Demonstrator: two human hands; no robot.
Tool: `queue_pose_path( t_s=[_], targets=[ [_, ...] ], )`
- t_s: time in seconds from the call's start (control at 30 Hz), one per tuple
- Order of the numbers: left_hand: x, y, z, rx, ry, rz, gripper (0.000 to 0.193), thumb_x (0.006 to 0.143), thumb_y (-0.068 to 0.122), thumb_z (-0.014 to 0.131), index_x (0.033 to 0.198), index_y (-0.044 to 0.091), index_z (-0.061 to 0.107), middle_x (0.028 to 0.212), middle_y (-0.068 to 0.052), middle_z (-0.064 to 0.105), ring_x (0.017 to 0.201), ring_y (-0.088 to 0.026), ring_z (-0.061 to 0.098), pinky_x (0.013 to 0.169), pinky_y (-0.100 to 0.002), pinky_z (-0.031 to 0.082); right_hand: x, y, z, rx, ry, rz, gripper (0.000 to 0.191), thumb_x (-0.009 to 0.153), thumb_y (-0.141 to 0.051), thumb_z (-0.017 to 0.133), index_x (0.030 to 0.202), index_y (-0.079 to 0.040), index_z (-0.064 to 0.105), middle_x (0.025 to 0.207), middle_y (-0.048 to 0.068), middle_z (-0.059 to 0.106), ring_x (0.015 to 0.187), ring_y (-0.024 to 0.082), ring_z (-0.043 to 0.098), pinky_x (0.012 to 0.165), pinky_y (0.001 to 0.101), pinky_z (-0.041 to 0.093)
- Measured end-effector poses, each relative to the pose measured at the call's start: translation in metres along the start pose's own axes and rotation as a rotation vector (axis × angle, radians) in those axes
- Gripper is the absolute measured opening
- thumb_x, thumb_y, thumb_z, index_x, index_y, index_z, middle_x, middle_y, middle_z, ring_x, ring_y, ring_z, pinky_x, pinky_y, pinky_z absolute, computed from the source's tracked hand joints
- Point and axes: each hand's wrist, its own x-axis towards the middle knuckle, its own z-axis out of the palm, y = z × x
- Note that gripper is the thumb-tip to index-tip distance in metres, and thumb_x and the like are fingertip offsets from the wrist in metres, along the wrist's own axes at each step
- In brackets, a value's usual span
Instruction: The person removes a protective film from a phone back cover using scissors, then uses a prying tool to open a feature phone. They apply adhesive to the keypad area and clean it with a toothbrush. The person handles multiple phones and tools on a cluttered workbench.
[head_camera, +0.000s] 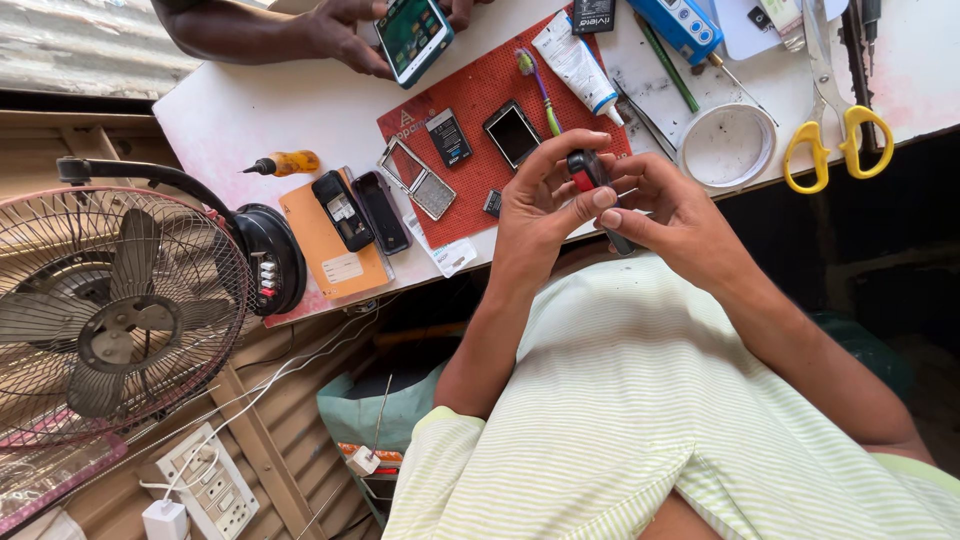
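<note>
Left hand (545, 205): clamped on small red-and-black phone (585, 172).
Right hand (665, 205): pinching the same phone.
Place: over table (230, 120) near edge.
Risk: a slipping grip could drop it off-table.

I see bright, even daylight across the white worktop (230, 110), with only soft, short shadows beside the things on it. The space under its edge falls dark at right. Focus is sharp throughout; the wide lens bends the fan (110, 320) at the left edge.

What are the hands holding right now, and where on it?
Both hands, left hand and right hand, pinch a small black-and-red phone part by its sides with their fingertips.
</note>
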Motion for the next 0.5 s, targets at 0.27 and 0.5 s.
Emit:
queue_pose_path(
  t_s=[0.27,0.5],
  targets=[
    [0.003,-0.003,0.006,-0.076,0.062,-0.028,0.047,0.091,0.002,0.082,0.134,0.008,0.066,0.123,-0.007,0.07,0.118,-0.016,0.067,0.102,-0.038,0.058,-0.002,-0.009,-0.006,0.139,-0.053,0.05,0.062,0.088,-0.004,0.072,0.146,-0.001,0.05,0.129,0.01,0.062,0.115,0.016,0.063,0.095,0.033,0.058],
    [0.0,-0.01,0.013,0.125,0.037,0.052,0.039,0.092,0.005,0.083,0.127,0.012,0.067,0.13,0.001,0.066,0.121,-0.013,0.066,0.105,-0.03,0.058,0.002,0.007,-0.013,0.198,0.0,0.019,0.05,0.09,-0.002,0.074,0.137,0.002,0.055,0.124,0.009,0.063,0.116,0.017,0.063,0.097,0.0325,0.055]
  ],
)
